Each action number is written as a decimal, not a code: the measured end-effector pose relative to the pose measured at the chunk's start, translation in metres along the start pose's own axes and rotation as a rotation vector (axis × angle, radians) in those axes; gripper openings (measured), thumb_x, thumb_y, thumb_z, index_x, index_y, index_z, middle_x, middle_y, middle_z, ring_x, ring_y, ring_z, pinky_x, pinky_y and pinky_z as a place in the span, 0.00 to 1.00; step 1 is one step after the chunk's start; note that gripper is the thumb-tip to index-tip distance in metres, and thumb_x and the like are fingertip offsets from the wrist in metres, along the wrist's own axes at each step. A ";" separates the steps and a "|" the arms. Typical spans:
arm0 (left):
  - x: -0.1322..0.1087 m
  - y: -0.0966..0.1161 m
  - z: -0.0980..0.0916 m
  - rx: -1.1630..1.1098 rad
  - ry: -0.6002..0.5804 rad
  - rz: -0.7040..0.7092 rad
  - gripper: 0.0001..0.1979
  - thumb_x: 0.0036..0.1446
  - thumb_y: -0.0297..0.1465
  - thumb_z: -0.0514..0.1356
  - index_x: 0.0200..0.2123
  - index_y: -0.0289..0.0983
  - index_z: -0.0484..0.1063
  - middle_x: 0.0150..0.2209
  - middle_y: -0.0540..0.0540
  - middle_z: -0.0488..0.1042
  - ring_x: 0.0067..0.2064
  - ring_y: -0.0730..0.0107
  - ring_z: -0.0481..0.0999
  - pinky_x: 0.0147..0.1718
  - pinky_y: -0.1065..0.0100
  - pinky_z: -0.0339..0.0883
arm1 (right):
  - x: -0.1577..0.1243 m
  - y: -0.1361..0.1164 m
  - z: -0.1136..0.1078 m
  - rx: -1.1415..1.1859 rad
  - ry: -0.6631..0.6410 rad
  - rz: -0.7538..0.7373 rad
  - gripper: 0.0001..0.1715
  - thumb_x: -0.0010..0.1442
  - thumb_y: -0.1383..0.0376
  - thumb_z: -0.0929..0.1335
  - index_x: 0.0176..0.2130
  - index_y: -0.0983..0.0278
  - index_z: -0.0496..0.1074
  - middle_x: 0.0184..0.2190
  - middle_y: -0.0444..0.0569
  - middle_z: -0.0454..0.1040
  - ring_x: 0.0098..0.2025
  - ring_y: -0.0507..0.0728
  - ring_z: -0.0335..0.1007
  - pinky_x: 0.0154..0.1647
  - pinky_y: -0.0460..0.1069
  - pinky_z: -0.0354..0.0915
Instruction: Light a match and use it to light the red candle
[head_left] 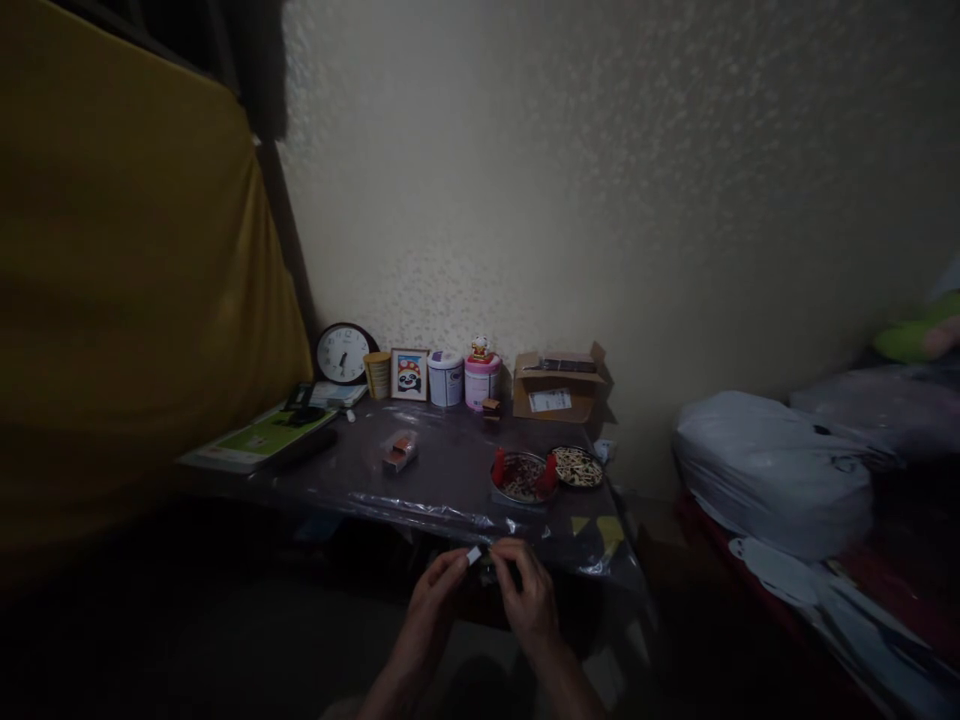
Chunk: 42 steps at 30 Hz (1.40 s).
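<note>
My left hand (439, 590) and my right hand (525, 590) meet below the front edge of a low table (450, 480) covered in clear plastic. Both hands pinch a small object with a pale end (474, 556) between the fingertips; the dim light hides what it is. On the table just beyond them stands a round dish (523, 478) with two red pieces at its rim, and a second dish (577, 467) of pale sticks lies beside it. A small wrapped box (400, 452) lies mid-table.
Along the wall stand a clock (343, 353), a yellow cup (377, 374), a panda picture (409, 374), two tins (446, 379), and an open cardboard box (559, 390). A yellow curtain (135, 300) hangs on the left. Plastic-wrapped bundles (772, 470) lie on the right.
</note>
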<state>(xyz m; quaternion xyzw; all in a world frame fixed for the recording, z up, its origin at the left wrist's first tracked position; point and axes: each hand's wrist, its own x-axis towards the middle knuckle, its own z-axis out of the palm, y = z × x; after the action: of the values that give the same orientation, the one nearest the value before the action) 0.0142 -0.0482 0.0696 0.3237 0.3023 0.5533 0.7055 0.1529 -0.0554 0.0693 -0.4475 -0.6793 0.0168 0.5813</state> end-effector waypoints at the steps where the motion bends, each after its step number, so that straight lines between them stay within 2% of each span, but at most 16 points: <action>1: 0.000 0.000 0.000 0.007 0.000 0.001 0.09 0.46 0.33 0.62 0.32 0.35 0.76 0.31 0.45 0.78 0.35 0.66 0.73 0.37 0.69 0.63 | 0.002 0.000 0.000 -0.009 0.007 -0.004 0.08 0.60 0.68 0.61 0.33 0.61 0.68 0.29 0.46 0.74 0.34 0.53 0.71 0.36 0.47 0.68; 4: -0.001 0.002 0.001 0.001 -0.001 0.004 0.09 0.47 0.33 0.61 0.32 0.35 0.75 0.31 0.45 0.78 0.35 0.67 0.73 0.36 0.70 0.63 | 0.011 -0.007 -0.007 -0.028 0.050 -0.024 0.08 0.60 0.68 0.61 0.32 0.61 0.68 0.29 0.46 0.74 0.34 0.53 0.72 0.36 0.46 0.68; 9: -0.004 0.008 0.005 -0.020 -0.030 0.008 0.10 0.48 0.33 0.60 0.33 0.35 0.75 0.32 0.44 0.78 0.37 0.65 0.74 0.37 0.68 0.64 | 0.020 -0.038 -0.025 -0.031 0.137 -0.078 0.07 0.59 0.70 0.62 0.36 0.61 0.68 0.32 0.48 0.74 0.36 0.54 0.72 0.38 0.49 0.68; 11: -0.005 0.011 0.007 -0.021 -0.026 0.011 0.10 0.48 0.33 0.60 0.33 0.35 0.75 0.32 0.44 0.78 0.37 0.65 0.74 0.37 0.68 0.63 | 0.018 -0.043 -0.027 -0.023 0.104 -0.130 0.09 0.58 0.71 0.62 0.38 0.61 0.68 0.34 0.49 0.75 0.38 0.55 0.72 0.39 0.50 0.68; 13: -0.006 0.013 0.009 -0.014 -0.010 0.024 0.10 0.46 0.33 0.61 0.32 0.35 0.75 0.32 0.44 0.78 0.37 0.65 0.73 0.37 0.68 0.63 | 0.015 -0.037 -0.023 -0.049 -0.001 -0.170 0.10 0.59 0.71 0.62 0.39 0.61 0.68 0.35 0.50 0.75 0.39 0.55 0.72 0.40 0.51 0.68; 15: -0.006 0.014 0.010 -0.006 0.003 0.032 0.11 0.46 0.34 0.62 0.33 0.35 0.75 0.31 0.45 0.78 0.36 0.66 0.73 0.37 0.68 0.63 | 0.014 -0.021 -0.017 -0.110 -0.086 -0.150 0.11 0.60 0.70 0.60 0.37 0.61 0.70 0.33 0.49 0.75 0.37 0.55 0.72 0.39 0.50 0.68; 17: -0.005 0.015 0.010 -0.012 -0.006 0.031 0.12 0.46 0.35 0.62 0.34 0.35 0.75 0.31 0.44 0.78 0.36 0.66 0.73 0.37 0.67 0.63 | 0.015 -0.004 -0.013 -0.146 -0.028 -0.074 0.11 0.60 0.69 0.59 0.35 0.61 0.70 0.32 0.49 0.75 0.36 0.55 0.72 0.37 0.50 0.68; 19: -0.005 0.015 0.010 -0.020 -0.005 0.019 0.12 0.45 0.35 0.63 0.33 0.35 0.76 0.33 0.43 0.78 0.37 0.65 0.73 0.39 0.67 0.63 | 0.017 0.007 -0.013 -0.133 0.082 0.027 0.10 0.60 0.67 0.60 0.34 0.62 0.70 0.32 0.49 0.75 0.35 0.55 0.71 0.36 0.48 0.68; 24: -0.009 0.016 0.004 0.007 0.037 -0.003 0.13 0.45 0.36 0.63 0.34 0.36 0.76 0.42 0.42 0.76 0.41 0.64 0.72 0.40 0.67 0.62 | 0.020 0.011 -0.021 -0.005 0.198 0.165 0.08 0.57 0.64 0.63 0.29 0.62 0.69 0.29 0.48 0.73 0.33 0.54 0.69 0.29 0.46 0.67; 29: -0.011 0.020 -0.013 0.062 0.080 -0.015 0.13 0.44 0.36 0.63 0.34 0.36 0.76 0.43 0.41 0.76 0.41 0.63 0.73 0.40 0.66 0.62 | 0.020 0.017 -0.021 0.047 0.263 0.206 0.10 0.57 0.62 0.63 0.26 0.62 0.69 0.26 0.46 0.71 0.30 0.53 0.67 0.31 0.47 0.66; 34: -0.009 0.017 -0.044 0.051 0.076 -0.040 0.12 0.47 0.35 0.61 0.36 0.38 0.74 0.45 0.41 0.75 0.42 0.65 0.73 0.40 0.66 0.62 | 0.023 0.024 -0.022 0.028 0.311 0.225 0.11 0.56 0.60 0.63 0.27 0.63 0.69 0.26 0.45 0.71 0.30 0.54 0.66 0.32 0.49 0.65; 39: -0.002 0.004 -0.075 -0.078 0.086 -0.104 0.11 0.46 0.35 0.62 0.35 0.39 0.75 0.39 0.45 0.78 0.39 0.66 0.74 0.40 0.66 0.63 | 0.026 0.027 -0.025 0.040 0.320 0.271 0.12 0.55 0.59 0.65 0.27 0.64 0.71 0.26 0.47 0.72 0.30 0.55 0.67 0.33 0.49 0.65; 42: 0.000 0.002 -0.086 -0.177 0.152 -0.139 0.10 0.43 0.36 0.63 0.32 0.41 0.76 0.36 0.47 0.79 0.38 0.64 0.75 0.42 0.62 0.63 | 0.028 0.028 -0.026 0.073 0.311 0.322 0.12 0.55 0.59 0.64 0.29 0.65 0.71 0.28 0.48 0.72 0.32 0.55 0.67 0.35 0.50 0.64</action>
<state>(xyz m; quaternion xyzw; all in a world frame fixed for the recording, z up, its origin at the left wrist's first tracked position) -0.0538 -0.0375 0.0189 0.1958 0.3267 0.5505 0.7428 0.1919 -0.0342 0.0839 -0.5261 -0.5003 0.0647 0.6847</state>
